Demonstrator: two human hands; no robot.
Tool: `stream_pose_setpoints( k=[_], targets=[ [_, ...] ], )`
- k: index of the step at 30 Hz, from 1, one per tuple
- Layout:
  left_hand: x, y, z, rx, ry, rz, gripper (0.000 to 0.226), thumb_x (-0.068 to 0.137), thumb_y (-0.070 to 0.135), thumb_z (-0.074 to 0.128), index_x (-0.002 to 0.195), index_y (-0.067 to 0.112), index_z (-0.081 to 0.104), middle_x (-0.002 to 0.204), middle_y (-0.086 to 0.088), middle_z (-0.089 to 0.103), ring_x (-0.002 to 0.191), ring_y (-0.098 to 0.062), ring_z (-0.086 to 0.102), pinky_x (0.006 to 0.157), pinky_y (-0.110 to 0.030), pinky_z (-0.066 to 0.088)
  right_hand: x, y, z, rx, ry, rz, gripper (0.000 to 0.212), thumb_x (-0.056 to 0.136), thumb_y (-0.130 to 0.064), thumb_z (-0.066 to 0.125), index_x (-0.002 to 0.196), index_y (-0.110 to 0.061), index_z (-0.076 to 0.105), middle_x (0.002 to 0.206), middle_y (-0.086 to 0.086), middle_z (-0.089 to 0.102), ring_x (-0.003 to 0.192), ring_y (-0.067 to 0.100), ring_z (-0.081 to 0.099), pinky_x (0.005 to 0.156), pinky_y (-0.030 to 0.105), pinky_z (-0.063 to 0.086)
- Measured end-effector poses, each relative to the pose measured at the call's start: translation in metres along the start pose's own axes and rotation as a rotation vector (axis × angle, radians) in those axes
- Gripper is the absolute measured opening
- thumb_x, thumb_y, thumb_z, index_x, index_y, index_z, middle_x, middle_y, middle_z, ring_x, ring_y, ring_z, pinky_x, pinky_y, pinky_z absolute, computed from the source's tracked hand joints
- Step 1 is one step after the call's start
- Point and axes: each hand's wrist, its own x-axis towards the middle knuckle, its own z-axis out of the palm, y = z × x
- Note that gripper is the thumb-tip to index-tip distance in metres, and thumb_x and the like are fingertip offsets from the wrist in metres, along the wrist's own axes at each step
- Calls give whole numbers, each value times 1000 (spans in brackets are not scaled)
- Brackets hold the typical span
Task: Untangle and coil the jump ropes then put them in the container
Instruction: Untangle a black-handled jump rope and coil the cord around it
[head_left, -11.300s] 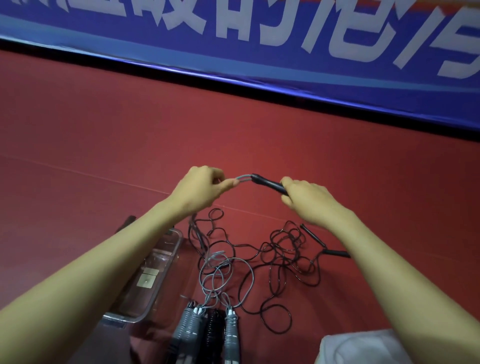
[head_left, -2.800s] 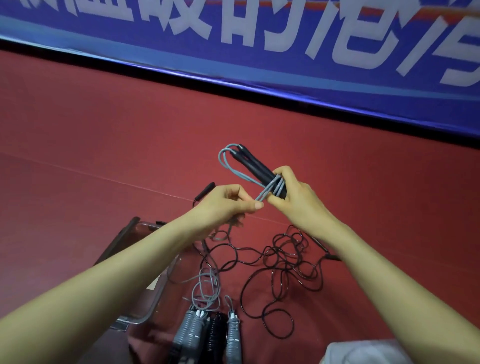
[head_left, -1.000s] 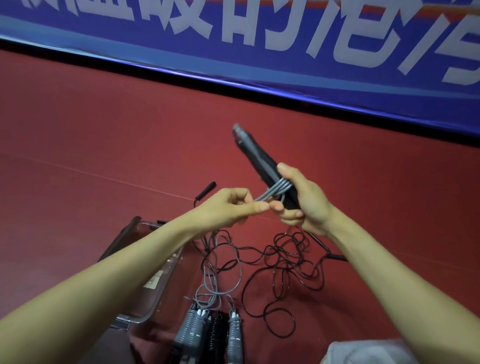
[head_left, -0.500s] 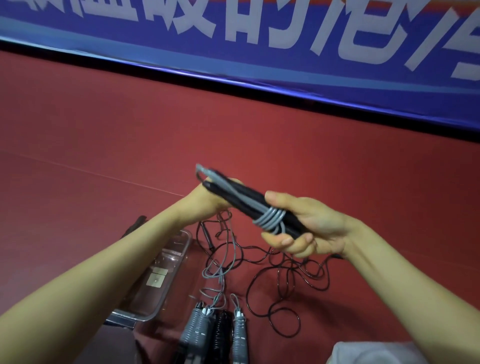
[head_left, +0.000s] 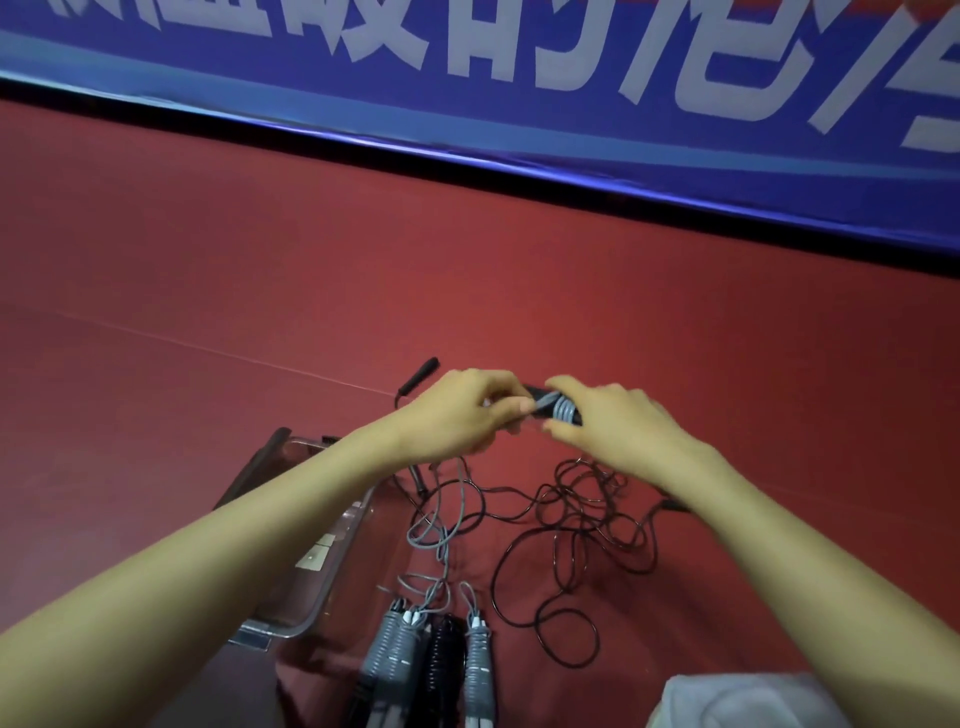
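Pinching the jump rope bundle (head_left: 557, 411), left hand (head_left: 460, 413) and right hand (head_left: 615, 428) (grey cord (head_left: 567, 413) round black handles (head_left: 534, 389)).

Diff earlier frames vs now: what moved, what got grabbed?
The gray rope, loose earlier, is now wound round the black handles, which pointed up a second ago and have come down level. Right hand grips them, left hand pinches the rope end. Black rope tangle and container unchanged.

container (head_left: 296, 608) left of tangled ropes (head_left: 576, 527), wound ropes (head_left: 395, 649) nearest, apparently side by side, banner (head_left: 519, 78) behind
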Motion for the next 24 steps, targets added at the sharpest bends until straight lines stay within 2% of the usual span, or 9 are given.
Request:
stream_pose_setpoints(
  k=[3, 6, 9, 11, 13, 15, 17, 21, 24],
  targets=[
    [-1, 3, 1, -665, -164, -376, 13, 98, 11, 52, 106, 4, 60, 72, -3, 63, 51, -8, 50, 49, -20, 47, -2, 1, -2, -84, 264, -12, 57, 98, -53, 38, 149, -31, 23, 121, 11, 55, 105, 42, 58, 82, 41, 45],
    [-5, 2, -7, -795, -276, -469, 17, 94, 6, 56, 104, 1, 68, 79, -5, 69, 58, -7, 55, 60, -21, 55, -3, 3, -3, -128, 407, -63, 63, 98, -55, 34, 153, -32, 14, 116, 7, 52, 94, 38, 62, 70, 37, 43],
    [-4, 3, -10, -561, 88, -340, 11, 91, 1, 59, 91, 5, 70, 73, -3, 68, 57, -9, 60, 62, -26, 56, -3, 5, -3, -144, 478, -64, 65, 98, -55, 34, 154, -32, 12, 112, 8, 51, 86, 35, 63, 64, 33, 38],
    [-5, 4, -8, -179, 474, -120, 13, 90, 5, 60, 89, 12, 72, 70, 4, 68, 57, -10, 62, 62, -26, 52, -1, 3, 1, -154, 470, -55, 65, 98, -57, 33, 154, -33, 10, 113, 7, 52, 88, 35, 64, 67, 35, 43],
    [-11, 12, -4, -44, 638, 95, 14, 90, 10, 62, 94, 18, 72, 75, 8, 67, 67, -13, 61, 67, -28, 48, 2, 0, 1, -93, 478, -28, 65, 97, -57, 34, 153, -34, 11, 114, 7, 53, 92, 37, 63, 73, 37, 45],
    [-16, 17, 2, -195, 578, 149, 7, 92, 22, 64, 94, 23, 71, 82, 3, 67, 74, -19, 57, 70, -30, 45, 7, 2, -2, 3, 521, 15, 64, 96, -57, 37, 152, -33, 17, 114, 8, 54, 95, 41, 61, 76, 40, 45],
    [-19, 20, 6, -390, 466, 69, 18, 92, 36, 63, 85, 22, 71, 73, 0, 63, 66, -13, 48, 68, -28, 39, 10, 6, -3, 70, 555, 19, 62, 95, -56, 40, 150, -31, 25, 112, 8, 57, 94, 40, 62, 75, 40, 44],
    [-16, 15, 3, -634, 283, -79, 9, 90, 15, 65, 84, 9, 68, 68, 4, 63, 59, -5, 51, 59, -16, 42, 9, 6, -4, 378, 535, -84, 48, 95, -43, 52, 140, -32, 41, 101, -5, 57, 85, 19, 56, 72, 30, 37],
    [-15, 6, -4, -551, 173, -53, 9, 94, 10, 60, 85, 10, 60, 68, 3, 63, 60, -15, 61, 58, -25, 47, 6, 4, -5, 540, 470, -141, 45, 92, -35, 56, 135, -32, 45, 98, -6, 58, 83, 16, 53, 73, 31, 38]
  ],
)
